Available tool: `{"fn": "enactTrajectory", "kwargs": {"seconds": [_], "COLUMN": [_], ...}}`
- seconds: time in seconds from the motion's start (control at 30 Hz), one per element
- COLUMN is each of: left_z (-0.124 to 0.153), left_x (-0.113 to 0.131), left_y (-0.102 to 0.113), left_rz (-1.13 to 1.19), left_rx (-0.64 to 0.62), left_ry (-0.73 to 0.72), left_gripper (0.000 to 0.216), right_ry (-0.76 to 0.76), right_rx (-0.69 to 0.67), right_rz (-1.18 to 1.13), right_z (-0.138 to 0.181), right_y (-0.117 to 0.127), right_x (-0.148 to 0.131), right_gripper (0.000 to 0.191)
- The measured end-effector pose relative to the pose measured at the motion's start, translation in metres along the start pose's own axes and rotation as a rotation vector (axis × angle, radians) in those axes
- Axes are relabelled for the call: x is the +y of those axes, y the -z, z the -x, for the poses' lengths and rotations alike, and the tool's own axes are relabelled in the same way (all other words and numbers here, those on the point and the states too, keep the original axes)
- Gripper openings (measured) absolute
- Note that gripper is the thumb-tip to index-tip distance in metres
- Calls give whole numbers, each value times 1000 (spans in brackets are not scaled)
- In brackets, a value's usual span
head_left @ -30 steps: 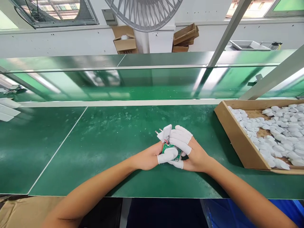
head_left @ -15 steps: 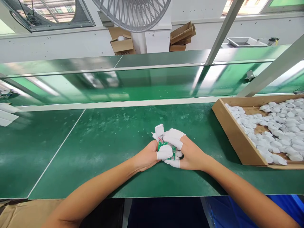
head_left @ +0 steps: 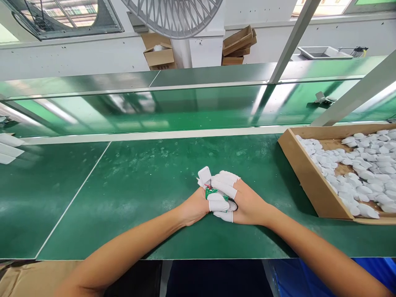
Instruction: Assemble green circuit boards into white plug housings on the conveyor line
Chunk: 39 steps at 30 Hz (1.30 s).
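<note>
Both my hands meet on the green workbench [head_left: 123, 198], with white finger cots on the fingertips. My left hand [head_left: 194, 206] and my right hand [head_left: 247, 204] hold a small green circuit board [head_left: 212, 193] between them. Most of the board is hidden under my fingers. A white plastic plug piece [head_left: 204, 175] with thin metal prongs sticks out at its far end, and a little red wire shows beside it.
A cardboard tray [head_left: 312, 181] heaped with white plastic pieces [head_left: 365, 173] stands on the bench to the right. White parts [head_left: 9, 144] lie at the left edge. Behind the bench runs a glossy green panel [head_left: 154, 111] with pale metal posts.
My fingers have closed further over the circuit board, and less of it shows. The white plug piece now stands nearer the board's left side, and the hands have drawn closer together.
</note>
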<state>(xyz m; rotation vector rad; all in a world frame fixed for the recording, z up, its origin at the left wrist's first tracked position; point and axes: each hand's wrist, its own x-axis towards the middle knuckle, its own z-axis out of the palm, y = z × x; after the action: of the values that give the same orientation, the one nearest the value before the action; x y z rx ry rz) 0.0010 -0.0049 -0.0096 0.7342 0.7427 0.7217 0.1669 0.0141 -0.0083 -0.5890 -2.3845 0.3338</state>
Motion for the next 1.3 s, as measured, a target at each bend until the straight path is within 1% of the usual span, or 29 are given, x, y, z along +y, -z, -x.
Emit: {"fn": "enactTrajectory", "kwargs": {"seconds": [0.07, 0.17, 0.23, 0.4, 0.5, 0.6, 0.73, 0.8, 0.87, 0.97, 1.07, 1.2, 1.3], "left_z": [2, 4, 4, 2, 2, 3, 3, 3, 3, 4, 5, 6, 4], "left_x": [3, 5, 6, 7, 10, 12, 13, 13, 14, 16, 16, 13, 11], "left_y": [-1, -3, -4, -5, -7, -10, -9, -8, -6, -5, -3, 1, 5], "left_rz": [-19, -37, -44, -5, 22, 2, 32, 37, 17, -20, -37, -64, -5], "left_rx": [23, 39, 52, 89, 108, 137, 146, 111, 27, -91, -138, -183, -243], "left_ry": [-36, -104, -112, -83, -79, -89, -56, -42, -47, -62, -59, -40, -9], "left_gripper": [45, 31, 28, 37, 45, 47, 52, 53, 49, 46, 42, 40, 30], "right_ry": [-6, -20, -33, -108, -90, -52, -84, -120, -141, -107, -45, -7, 3], "right_rx": [15, 51, 69, 59, 72, 95, 88, 78, 72, 73, 94, 100, 92], "right_rz": [9, 23, 30, -10, -8, 14, -21, -33, -23, 12, 28, 15, -33], "right_z": [-1, -1, -1, 0, 0, 0, 1, 2, 3, 6, 7, 4, 1], "right_y": [0, -2, -4, -4, -3, -3, -2, -1, 0, 1, 3, 7, 10], "right_x": [-1, -4, -6, -5, -3, -2, -2, -2, 0, 4, 7, 5, 3], "right_gripper": [70, 74, 74, 71, 67, 65, 67, 67, 68, 71, 70, 66, 64]}}
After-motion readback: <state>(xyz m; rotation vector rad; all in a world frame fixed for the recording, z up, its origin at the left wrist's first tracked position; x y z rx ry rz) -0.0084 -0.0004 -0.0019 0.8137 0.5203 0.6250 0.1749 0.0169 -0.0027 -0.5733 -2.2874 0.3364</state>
